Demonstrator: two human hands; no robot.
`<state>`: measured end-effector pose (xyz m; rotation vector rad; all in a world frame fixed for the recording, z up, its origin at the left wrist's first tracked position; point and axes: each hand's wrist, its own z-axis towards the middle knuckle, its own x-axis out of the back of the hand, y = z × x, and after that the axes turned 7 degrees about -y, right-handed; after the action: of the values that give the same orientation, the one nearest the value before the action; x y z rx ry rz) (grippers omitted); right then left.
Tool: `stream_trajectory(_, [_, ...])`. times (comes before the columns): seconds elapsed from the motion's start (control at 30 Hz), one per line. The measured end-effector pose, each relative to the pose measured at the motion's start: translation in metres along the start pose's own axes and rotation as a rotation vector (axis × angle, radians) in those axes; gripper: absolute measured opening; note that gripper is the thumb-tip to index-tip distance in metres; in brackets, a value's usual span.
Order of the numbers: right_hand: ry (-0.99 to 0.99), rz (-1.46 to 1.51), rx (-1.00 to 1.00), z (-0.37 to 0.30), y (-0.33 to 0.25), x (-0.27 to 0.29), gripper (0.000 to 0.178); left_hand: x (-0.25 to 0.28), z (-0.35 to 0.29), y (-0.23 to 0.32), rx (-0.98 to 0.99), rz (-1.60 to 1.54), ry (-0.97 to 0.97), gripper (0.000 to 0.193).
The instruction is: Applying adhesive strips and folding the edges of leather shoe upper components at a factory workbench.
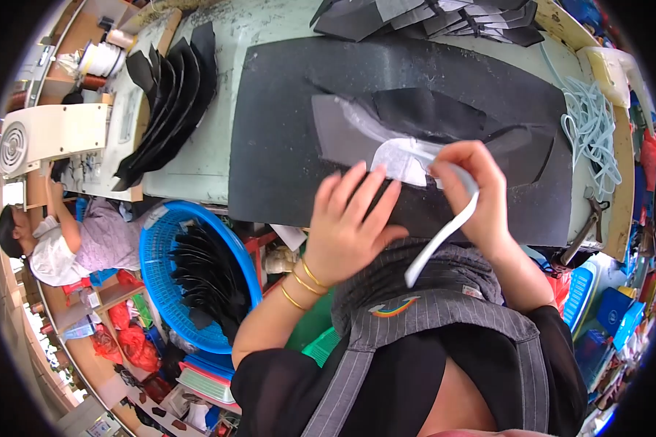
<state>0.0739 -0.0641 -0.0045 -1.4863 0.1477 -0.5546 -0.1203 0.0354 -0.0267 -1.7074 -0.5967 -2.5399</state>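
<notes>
Head view: we see a dark grey cut piece [342, 131] lying on a black foam mat [284, 167] on the pale green worktable [204, 146]. A white backing sheet [401, 160] is partly peeled from it; we judge the peeling about half done. The left hand [346, 226] presses flat, fingers together. The right hand [474, 189] pinches a white strip [444, 233], smooth and curling. Stacked black curved pieces [171, 102] fill a blue mesh basket [157, 269].
</notes>
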Motion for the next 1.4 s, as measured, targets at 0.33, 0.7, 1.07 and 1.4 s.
stream_trajectory(0.33, [0.005,0.337,0.038,-0.003,-0.03,0.033,0.014,0.002,0.026,0.018,-0.276,0.196,-0.077,0.026])
stream_trajectory(0.7, [-0.229,-0.225,0.08,-0.059,0.006,-0.012,0.026,-0.029,-0.044,0.034,-0.102,0.012,0.01,0.032])
stream_trajectory(1.07, [-0.245,1.411,-0.461,-0.053,0.007,0.011,0.008,-0.033,-0.047,0.03,-0.022,-0.162,0.053,0.047])
stream_trajectory(1.4, [-0.194,-0.142,0.07,-0.066,0.005,-0.006,0.013,-0.04,-0.04,0.041,-0.03,-0.018,0.067,0.043])
